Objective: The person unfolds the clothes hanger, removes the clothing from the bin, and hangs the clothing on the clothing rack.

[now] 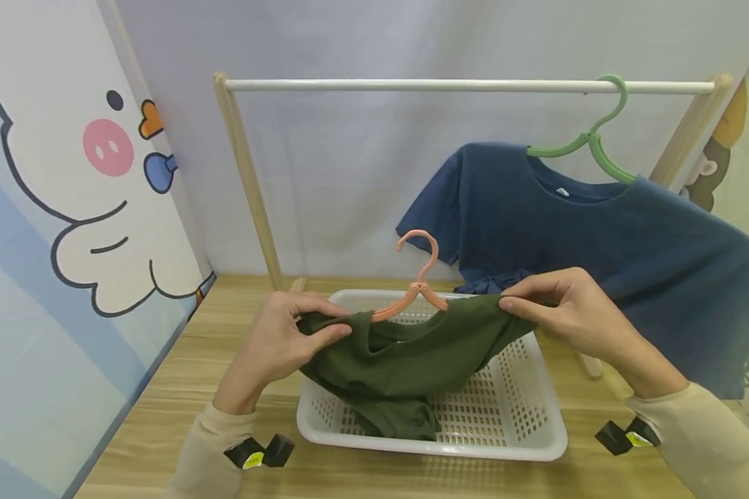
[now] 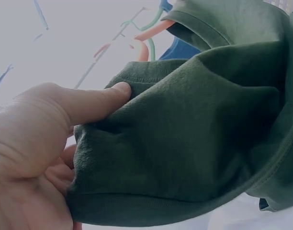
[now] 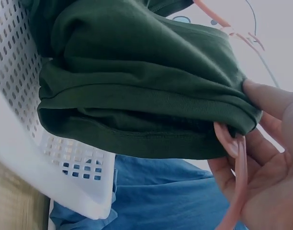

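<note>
A dark green T-shirt [image 1: 412, 367] is stretched between both hands, over a white plastic basket [image 1: 433, 447]. From its neck opening rises an orange-pink hanger [image 1: 419, 285] with its hook upward. My left hand [image 1: 281, 339] pinches the shirt at its left shoulder, thumb [image 2: 101, 100] on top of the cloth. At the opposite shoulder my right hand [image 1: 568, 305] pinches the fabric between thumb and fingers. In the right wrist view, a pink hanger part [image 3: 237, 177] shows at the sleeve opening, close against the right fingers. The shirt's lower part hangs into the basket.
Behind stands a rack with a white rail [image 1: 412, 85] and wooden legs. A navy T-shirt [image 1: 574, 235] hangs from it at the right on a green hanger [image 1: 614, 163]. Everything stands on a wood-grain tabletop [image 1: 225, 333]. A cartoon-printed panel [image 1: 69, 173] borders the left side.
</note>
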